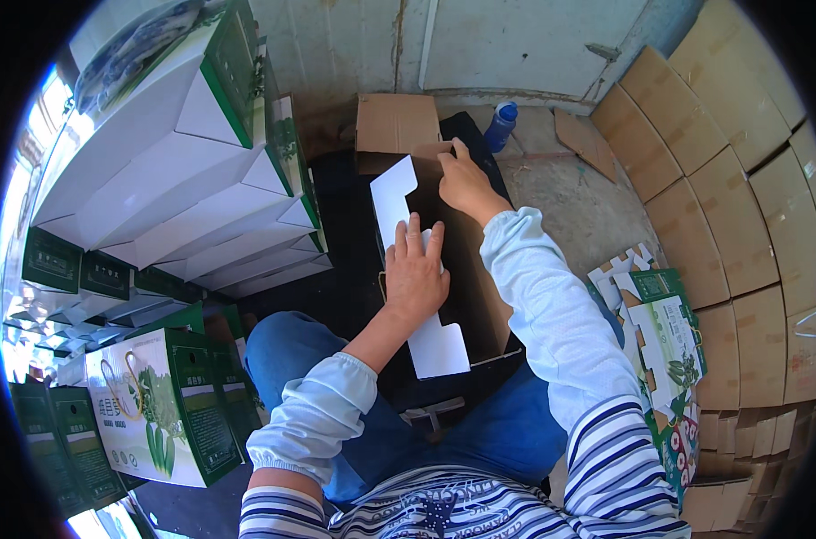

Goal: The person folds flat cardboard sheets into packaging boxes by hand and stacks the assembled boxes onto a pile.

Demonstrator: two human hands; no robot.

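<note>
Several green-and-white cartons [197, 409] stood stacked at left. Next, the left hand [414, 280] lay, fingers slightly spread, on the white flap [437, 352] of an open box [486, 301], brown inside, between the knees [282, 346]. The right hand [469, 182] pinched the box's far edge. Beyond stood a blue bottle [500, 128]; brown cartons [700, 225] lined the right.

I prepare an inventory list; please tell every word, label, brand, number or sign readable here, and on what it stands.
I copy no printed wording, only tell places.
Handled carton at left: dark characters on front; green side's print too small.
Striped shirt: dark lettering, creased.
Stacked cartons: light print on green panels, too small.
Printed cardboard at right: too small.
</note>
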